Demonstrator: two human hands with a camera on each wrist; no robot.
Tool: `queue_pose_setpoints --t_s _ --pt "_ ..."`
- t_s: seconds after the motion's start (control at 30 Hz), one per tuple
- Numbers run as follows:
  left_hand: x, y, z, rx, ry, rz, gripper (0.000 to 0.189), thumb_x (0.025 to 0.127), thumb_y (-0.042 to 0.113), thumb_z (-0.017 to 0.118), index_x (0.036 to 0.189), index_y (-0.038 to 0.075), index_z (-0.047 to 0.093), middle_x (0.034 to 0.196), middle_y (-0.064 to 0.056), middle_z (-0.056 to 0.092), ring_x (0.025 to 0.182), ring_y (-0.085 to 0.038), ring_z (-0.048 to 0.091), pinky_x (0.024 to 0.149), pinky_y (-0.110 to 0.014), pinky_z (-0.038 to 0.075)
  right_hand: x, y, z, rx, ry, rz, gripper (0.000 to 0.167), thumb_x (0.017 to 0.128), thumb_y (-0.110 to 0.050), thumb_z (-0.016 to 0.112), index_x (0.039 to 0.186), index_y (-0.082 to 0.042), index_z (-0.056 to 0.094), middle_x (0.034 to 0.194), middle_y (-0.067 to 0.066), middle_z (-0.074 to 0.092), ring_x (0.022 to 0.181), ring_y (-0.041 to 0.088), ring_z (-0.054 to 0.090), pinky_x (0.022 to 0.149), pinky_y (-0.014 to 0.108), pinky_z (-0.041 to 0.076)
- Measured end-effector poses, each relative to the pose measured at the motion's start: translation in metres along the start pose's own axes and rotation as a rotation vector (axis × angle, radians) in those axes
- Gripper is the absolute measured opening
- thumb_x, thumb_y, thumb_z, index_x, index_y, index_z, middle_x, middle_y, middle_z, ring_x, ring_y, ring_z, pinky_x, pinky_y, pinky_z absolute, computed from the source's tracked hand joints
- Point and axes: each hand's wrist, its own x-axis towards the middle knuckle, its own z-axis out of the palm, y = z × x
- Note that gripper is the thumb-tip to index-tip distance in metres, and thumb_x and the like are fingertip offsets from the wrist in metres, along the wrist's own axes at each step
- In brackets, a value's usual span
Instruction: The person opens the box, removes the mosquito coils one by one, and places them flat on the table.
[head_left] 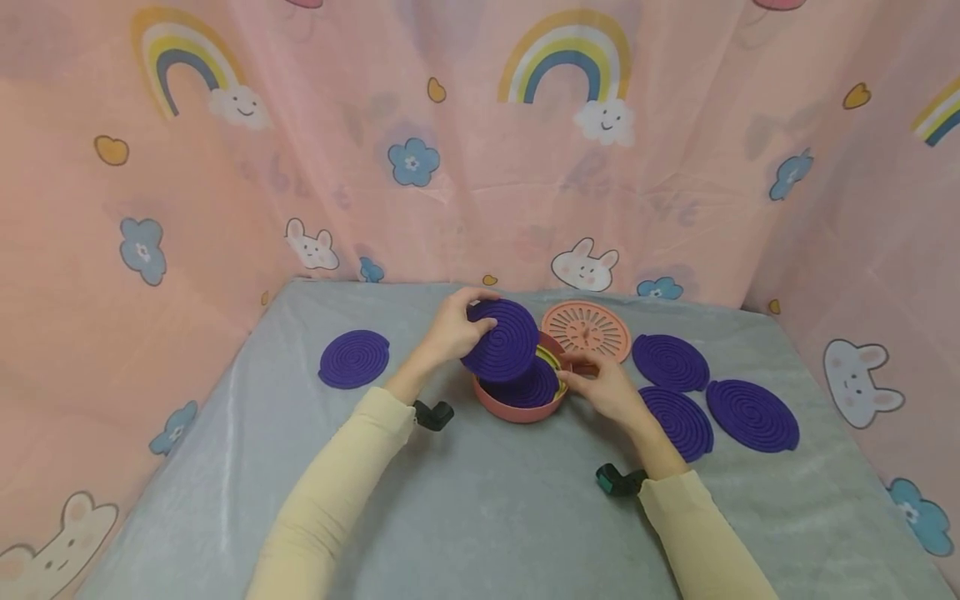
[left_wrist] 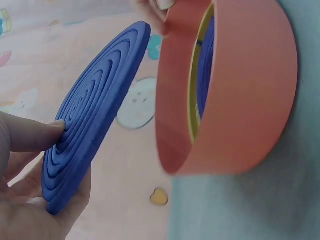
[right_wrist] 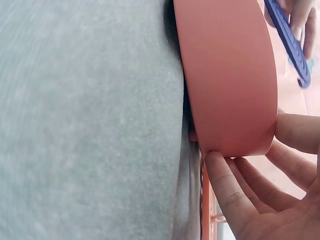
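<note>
My left hand [head_left: 454, 325] pinches a purple spiral mosquito coil [head_left: 504, 342] by its edge, thumb on the grooved face. That coil is tilted above a round pink box [head_left: 517, 413] and apart from it in the left wrist view. Inside the box lie a yellow ring [left_wrist: 193, 100] and another purple coil [head_left: 534, 385]. With thumb at the rim and fingers against the outer wall, my right hand [head_left: 603, 387] holds the box's right side, as the right wrist view shows. Behind that hand lies a pink slotted lid [head_left: 588, 327].
One flat purple coil [head_left: 354, 359] lies to the left on the grey cloth [head_left: 480, 517]. To the right are an upper coil [head_left: 670, 362], a lower coil [head_left: 678, 421] partly behind my right forearm, and an outer coil [head_left: 753, 415]. A patterned pink curtain [head_left: 480, 208] hangs behind.
</note>
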Motion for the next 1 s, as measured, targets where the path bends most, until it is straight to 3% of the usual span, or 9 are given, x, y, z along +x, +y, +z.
queue_pose_setpoints --t_s 0.33,0.6,0.8,1.0 --pt "-0.011 -0.016 -0.04 -0.06 0.081 -0.066 0.041 0.095 0.0 0.067 0.135 0.003 0.062 0.136 -0.014 0.06 0.117 -0.037 0.061 0.097 -0.049 0.051 -0.001 0.0 -0.001 0.001 -0.004 -0.006 0.044 0.1 -0.023 0.068 0.136 0.0 0.061 0.132 0.021 0.063 0.123 0.039 0.058 0.098 0.054 0.05" --pt "-0.022 -0.042 -0.062 -0.061 0.168 -0.164 0.04 0.097 0.003 0.067 0.137 0.004 0.061 0.136 -0.014 0.059 0.118 -0.036 0.057 0.1 -0.05 0.048 -0.001 0.0 0.001 0.005 -0.007 0.009 0.043 0.099 -0.024 0.069 0.135 -0.001 0.062 0.132 0.02 0.063 0.125 0.039 0.058 0.101 0.055 0.048" --pt "-0.03 -0.066 -0.064 -0.044 0.189 -0.244 0.04 0.097 0.005 0.067 0.136 0.005 0.062 0.139 -0.015 0.058 0.128 -0.036 0.051 0.108 -0.052 0.041 -0.001 0.001 0.0 0.004 -0.004 -0.001 0.042 0.1 -0.023 0.068 0.134 0.0 0.062 0.133 0.021 0.062 0.126 0.04 0.057 0.102 0.055 0.047" --pt "-0.032 -0.085 -0.05 -0.091 0.169 -0.319 0.042 0.095 0.002 0.067 0.137 0.002 0.061 0.137 -0.018 0.055 0.127 -0.038 0.051 0.106 -0.052 0.043 0.0 0.001 0.0 -0.003 -0.001 -0.011 0.043 0.1 -0.024 0.069 0.134 0.001 0.062 0.132 0.022 0.062 0.125 0.04 0.057 0.102 0.055 0.047"
